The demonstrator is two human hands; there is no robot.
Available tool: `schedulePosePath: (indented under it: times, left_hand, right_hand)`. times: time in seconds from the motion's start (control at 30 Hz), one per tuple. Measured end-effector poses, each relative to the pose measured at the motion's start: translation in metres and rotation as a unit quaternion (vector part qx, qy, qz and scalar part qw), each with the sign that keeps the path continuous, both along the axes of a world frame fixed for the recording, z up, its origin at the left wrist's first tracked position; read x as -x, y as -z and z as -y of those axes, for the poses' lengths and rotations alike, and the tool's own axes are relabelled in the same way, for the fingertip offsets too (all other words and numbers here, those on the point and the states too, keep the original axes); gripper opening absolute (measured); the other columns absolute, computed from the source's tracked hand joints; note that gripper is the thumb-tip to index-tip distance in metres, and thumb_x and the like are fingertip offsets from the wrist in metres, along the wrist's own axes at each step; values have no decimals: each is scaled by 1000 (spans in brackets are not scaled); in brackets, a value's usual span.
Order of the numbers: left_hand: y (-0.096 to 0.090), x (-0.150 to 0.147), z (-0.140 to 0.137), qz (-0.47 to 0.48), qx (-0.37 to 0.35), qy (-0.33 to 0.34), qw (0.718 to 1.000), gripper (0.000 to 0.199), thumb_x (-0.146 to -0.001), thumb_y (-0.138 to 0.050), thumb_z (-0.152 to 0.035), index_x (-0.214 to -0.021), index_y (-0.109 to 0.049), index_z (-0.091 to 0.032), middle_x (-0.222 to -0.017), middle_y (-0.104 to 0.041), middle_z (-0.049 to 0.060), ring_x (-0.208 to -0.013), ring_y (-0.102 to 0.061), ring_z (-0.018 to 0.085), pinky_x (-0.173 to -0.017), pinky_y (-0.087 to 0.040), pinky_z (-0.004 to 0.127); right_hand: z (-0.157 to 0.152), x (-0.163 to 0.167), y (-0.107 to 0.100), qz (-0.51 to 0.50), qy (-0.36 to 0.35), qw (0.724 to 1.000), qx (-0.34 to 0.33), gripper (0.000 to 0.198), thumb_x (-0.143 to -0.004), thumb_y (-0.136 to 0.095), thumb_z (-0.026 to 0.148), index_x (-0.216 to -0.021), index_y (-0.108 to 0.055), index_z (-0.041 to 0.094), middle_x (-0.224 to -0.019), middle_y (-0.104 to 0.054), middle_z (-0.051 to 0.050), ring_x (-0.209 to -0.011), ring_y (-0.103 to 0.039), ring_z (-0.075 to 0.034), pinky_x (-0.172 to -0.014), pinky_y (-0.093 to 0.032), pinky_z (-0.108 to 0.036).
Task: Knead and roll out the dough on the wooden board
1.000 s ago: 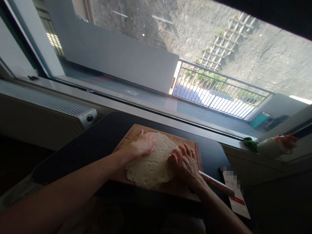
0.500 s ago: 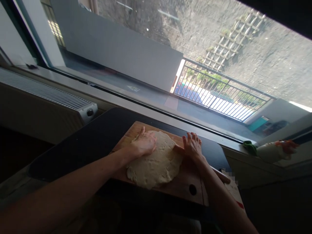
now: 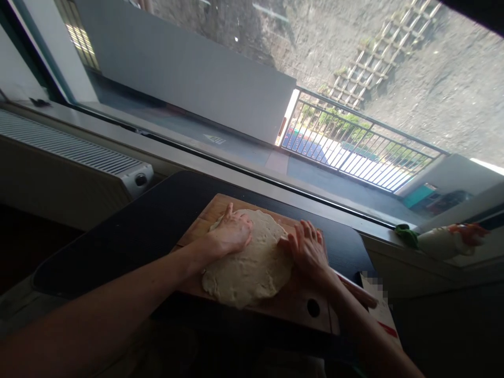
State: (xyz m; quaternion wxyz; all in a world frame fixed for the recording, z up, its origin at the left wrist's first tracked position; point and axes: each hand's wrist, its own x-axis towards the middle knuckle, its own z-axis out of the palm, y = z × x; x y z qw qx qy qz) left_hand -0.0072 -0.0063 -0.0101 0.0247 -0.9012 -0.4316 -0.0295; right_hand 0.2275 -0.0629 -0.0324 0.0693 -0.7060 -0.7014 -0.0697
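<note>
A flat, pale round of dough (image 3: 255, 268) lies on a wooden board (image 3: 207, 218), its near edge overhanging the board slightly. My left hand (image 3: 235, 231) rests palm down on the dough's far left part, one finger spread away from the others. At the dough's right edge, my right hand (image 3: 309, 245) lies over a slim wooden rolling pin (image 3: 360, 294). Its fingers are stretched out, with the pin beneath the palm. The pin slants toward the lower right, its middle partly hidden by my hand and forearm.
The board sits on a dark table (image 3: 129, 231) below a long window sill (image 3: 240, 176). A radiator (image 3: 74, 152) stands to the left. On the right are a light sheet with red marking (image 3: 384, 315) and a pale pot-like object (image 3: 437, 242) on the sill.
My right hand has shifted slightly left and nearer me over the rolling pin, its fingers closer together. My left hand stays on the dough. The view has shifted a little.
</note>
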Motion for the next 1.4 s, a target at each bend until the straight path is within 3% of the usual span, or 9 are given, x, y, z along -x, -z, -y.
schedulePosePath:
  times: [0.1, 0.27, 0.43, 0.63, 0.83, 1.0, 1.2, 1.33, 1.4]
  left_hand:
    - [-1, 0, -1, 0, 5, 6, 1000, 28, -84, -49, -32, -101, -64, -15, -109, -63, 13, -107, -52, 29, -110, -11, 56]
    - [0, 1, -2, 8, 10, -4, 1000, 26, -83, -49, -33, -100, -62, -18, -110, -63, 11, -107, -52, 28, -109, -10, 58]
    - [4, 2, -3, 21, 6, 4, 1000, 28, -83, -50, -33, -102, -62, -16, -112, -62, 13, -108, -52, 29, -109, -9, 59]
    - [3, 1, -2, 13, 5, -2, 1000, 29, -83, -49, -33, -101, -63, -15, -112, -62, 14, -108, -52, 30, -109, -11, 58]
    - [6, 3, -3, 26, 3, 7, 1000, 29, -83, -48, -33, -102, -62, -16, -115, -61, 14, -110, -51, 30, -109, -7, 59]
    - [9, 3, -3, 25, -2, -1, 1000, 30, -83, -48, -34, -104, -61, -17, -118, -60, 12, -111, -51, 29, -110, -9, 57]
    - [6, 3, -1, 22, 8, 5, 1000, 30, -84, -47, -33, -105, -61, -16, -117, -60, 13, -111, -50, 30, -109, -8, 59]
    - [6, 4, -1, 14, 10, -2, 1000, 30, -85, -46, -34, -107, -60, -18, -119, -60, 12, -114, -49, 29, -109, -6, 59]
    - [6, 5, -2, 13, 15, -3, 1000, 30, -86, -47, -35, -107, -61, -18, -119, -59, 11, -115, -48, 28, -109, -7, 60]
  right_hand:
    - [5, 0, 2, 23, -55, 998, -7, 54, -95, -22, 51, -138, -40, 22, -150, -30, -6, -141, -10, -23, -113, -10, -47]
    - [-23, -10, -6, -14, 94, 995, 31, 56, -97, -15, 46, -137, -41, 17, -149, -28, -13, -139, -19, -28, -107, -19, -54]
    - [4, 2, 3, 19, -50, 998, 18, 54, -96, -23, 49, -140, -37, 22, -149, -32, -6, -141, -11, -24, -113, -13, -48]
    - [-29, -12, -8, -6, 67, 997, 32, 61, -94, -22, 56, -134, -44, 16, -148, -30, -14, -140, -16, -31, -107, -18, -56]
    - [-4, 3, -1, 13, -57, 998, 17, 57, -95, -23, 51, -140, -37, 20, -148, -34, -7, -142, -10, -24, -113, -12, -48]
    - [-27, -5, -8, -39, 81, 994, 69, 61, -95, -14, 54, -139, -39, 19, -148, -32, -11, -139, -18, -30, -107, -20, -56]
    - [-10, 0, -5, 14, -75, 996, 49, 62, -94, -20, 57, -143, -32, 22, -151, -27, -6, -142, -7, -24, -113, -7, -49]
    - [-33, -8, -12, 5, 39, 997, 68, 61, -93, -20, 60, -129, -50, 22, -150, -28, -11, -140, -12, -32, -107, -15, -57]
    - [-33, -6, -11, -1, 42, 997, 71, 61, -93, -19, 59, -128, -51, 21, -151, -27, -11, -140, -12, -31, -107, -16, -56]
